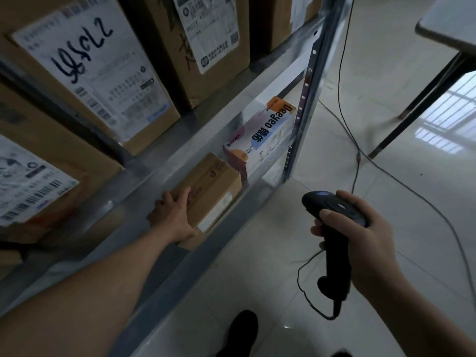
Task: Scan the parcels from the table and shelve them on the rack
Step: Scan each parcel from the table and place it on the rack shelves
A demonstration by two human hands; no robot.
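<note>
A small brown cardboard parcel (213, 186) lies on a low level of the metal rack (260, 202), its white label facing the front. My left hand (175, 215) presses flat against the parcel's near end, fingers spread over its top and side. My right hand (360, 235) is out over the floor, closed around the handle of a black barcode scanner (332, 228) whose head points toward the rack. The scanner's cable hangs in a loop below it.
A colourful printed box (262, 135) stands just right of the parcel on the same level. Larger labelled cartons (90, 73) fill the shelf above. The rack's upright post (304, 112) is at right. A table corner (448, 24) and its dark leg stand over the tiled floor, where cables trail.
</note>
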